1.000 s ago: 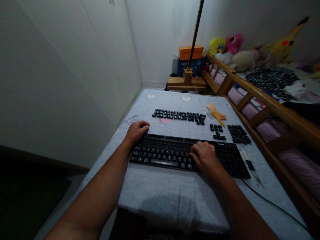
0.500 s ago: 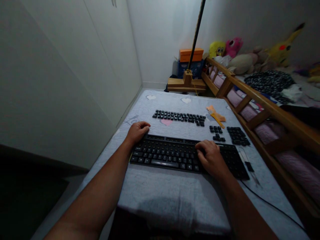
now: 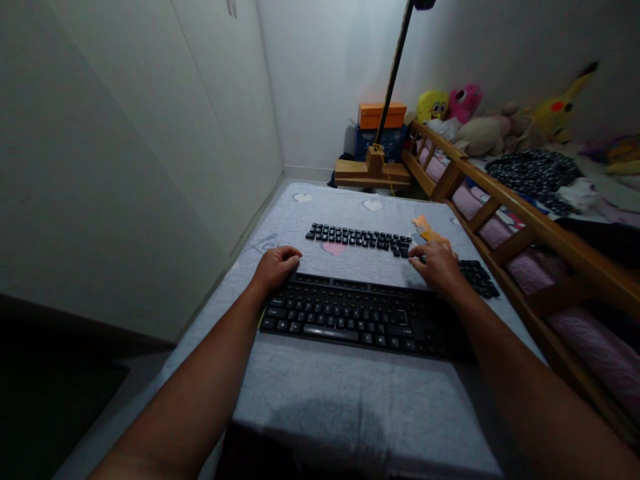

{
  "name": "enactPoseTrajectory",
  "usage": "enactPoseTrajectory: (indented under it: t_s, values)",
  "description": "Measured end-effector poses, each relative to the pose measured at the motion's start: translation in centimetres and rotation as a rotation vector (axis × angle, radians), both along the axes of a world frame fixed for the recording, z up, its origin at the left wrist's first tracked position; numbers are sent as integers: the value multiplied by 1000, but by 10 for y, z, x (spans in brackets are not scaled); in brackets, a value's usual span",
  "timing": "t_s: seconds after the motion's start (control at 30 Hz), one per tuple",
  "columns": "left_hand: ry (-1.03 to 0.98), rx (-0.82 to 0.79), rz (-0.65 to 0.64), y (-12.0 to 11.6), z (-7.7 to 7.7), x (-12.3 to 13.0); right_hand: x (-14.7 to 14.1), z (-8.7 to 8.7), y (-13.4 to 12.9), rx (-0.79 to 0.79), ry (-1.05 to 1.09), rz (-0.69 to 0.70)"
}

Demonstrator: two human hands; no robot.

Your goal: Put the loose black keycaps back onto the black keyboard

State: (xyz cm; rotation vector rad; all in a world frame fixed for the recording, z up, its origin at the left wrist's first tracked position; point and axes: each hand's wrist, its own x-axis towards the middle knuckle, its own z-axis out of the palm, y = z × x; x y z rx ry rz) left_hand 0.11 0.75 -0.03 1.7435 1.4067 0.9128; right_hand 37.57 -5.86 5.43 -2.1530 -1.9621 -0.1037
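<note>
A black computer keyboard [image 3: 330, 310] lies flat on the cloth-covered table, with bare spots in its upper rows and right side where keycaps are off. My left hand [image 3: 276, 268] is closed at its far left corner, fingers curled around the edge. Beyond the keyboard, loose black keycaps [image 3: 357, 237] sit in rows. Just right of these rows is my right hand [image 3: 436, 263], thumb and fingertips pinched low over the cloth. Whatever is between them is too small to make out. The hand and forearm cover the smaller keycap group and the keyboard's right end.
An orange cloth-like piece [image 3: 423, 225] lies behind my right hand. More keycaps [image 3: 479, 277] form a block at the right edge, beside the wooden bed rail [image 3: 525, 213]. A white cabinet [image 3: 150, 153] borders the left side. A wooden stand with a pole [image 3: 374, 163] rises behind the table.
My right hand has moved from the keyboard's right-middle part forward and right, to the loose keycaps, uncovering keys near Enter. The left hand stays at the corner. The view has shifted slightly.
</note>
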Motion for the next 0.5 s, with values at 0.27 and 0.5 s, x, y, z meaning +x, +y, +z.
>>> enactPoseTrajectory:
  t_s: [0.27, 0.5]
  values:
    - [-5, -3, 0, -3, 4, 1, -10, -19, 30, 13, -84, -28]
    - [-2, -8, -8, -1, 2, 0, -14, -25, 40, -16, -73, -74]
